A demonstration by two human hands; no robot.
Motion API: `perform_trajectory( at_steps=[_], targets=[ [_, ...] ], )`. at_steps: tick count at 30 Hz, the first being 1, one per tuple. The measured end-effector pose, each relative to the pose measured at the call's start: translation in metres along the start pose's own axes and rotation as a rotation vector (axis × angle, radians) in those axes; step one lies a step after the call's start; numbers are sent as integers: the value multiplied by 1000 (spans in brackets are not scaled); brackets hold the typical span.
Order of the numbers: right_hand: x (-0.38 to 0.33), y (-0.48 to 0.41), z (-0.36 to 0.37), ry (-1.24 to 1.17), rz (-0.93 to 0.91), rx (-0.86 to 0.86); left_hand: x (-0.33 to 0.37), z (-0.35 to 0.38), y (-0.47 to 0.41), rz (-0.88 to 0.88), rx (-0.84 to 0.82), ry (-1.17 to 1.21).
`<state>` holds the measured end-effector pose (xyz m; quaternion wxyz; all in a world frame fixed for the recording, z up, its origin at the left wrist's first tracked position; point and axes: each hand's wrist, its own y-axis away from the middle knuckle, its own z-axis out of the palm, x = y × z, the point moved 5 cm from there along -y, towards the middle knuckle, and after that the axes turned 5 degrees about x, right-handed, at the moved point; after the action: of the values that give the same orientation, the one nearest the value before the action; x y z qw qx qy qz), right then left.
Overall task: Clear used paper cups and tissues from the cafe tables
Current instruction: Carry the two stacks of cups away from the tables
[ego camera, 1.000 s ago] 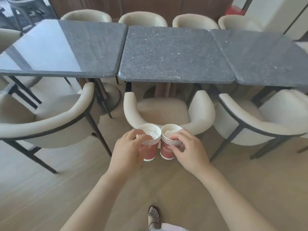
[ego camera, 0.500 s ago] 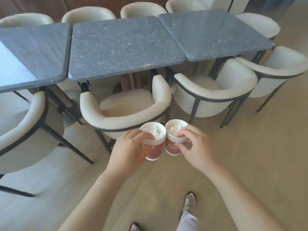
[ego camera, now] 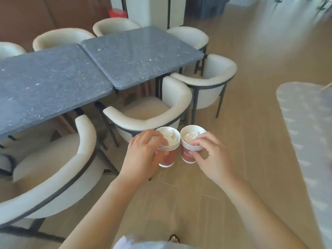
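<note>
Each hand gripped a cup stack: left hand (ego camera: 143, 155) on one stack (ego camera: 168, 150), right hand (ego camera: 212, 157) pinching the other (ego camera: 189, 150), over the floor (tissues apparently inside). Light, crushable paper; rims seemed the safest hold.

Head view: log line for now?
left hand: holds left cup stack | right hand: holds right cup stack | tissues: inside both stacks

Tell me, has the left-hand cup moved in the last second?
Yes: the left-hand cup went right along the grey tables, from the middle table's chair to the end table's chair.
</note>
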<state>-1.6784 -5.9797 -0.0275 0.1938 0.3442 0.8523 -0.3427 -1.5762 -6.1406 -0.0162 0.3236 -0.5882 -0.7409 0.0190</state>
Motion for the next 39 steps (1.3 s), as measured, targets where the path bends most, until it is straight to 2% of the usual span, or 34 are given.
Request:
perform_trajectory(
  at_steps=[6, 10, 14, 20, 29, 39],
  targets=[
    [59, -52, -15, -14, -4, 18, 17, 43, -73, 75, -48, 42],
    [104, -104, 0, -36, -2, 33, 5, 76, -133, 45, -52, 83],
    [150, -180, 21, -38, -10, 8, -20, 112, -207, -15, -33, 100],
    [231, -301, 12, -22, 35, 3, -27, 170, -352, 44, -62, 126],
    [380, -415, -37, -1, 179, 107, 22, 287, -541, 218, -160, 205],
    [595, -547, -116, 8, 137, 185, 117, 447, -722, 230, -109, 213]
  ],
)
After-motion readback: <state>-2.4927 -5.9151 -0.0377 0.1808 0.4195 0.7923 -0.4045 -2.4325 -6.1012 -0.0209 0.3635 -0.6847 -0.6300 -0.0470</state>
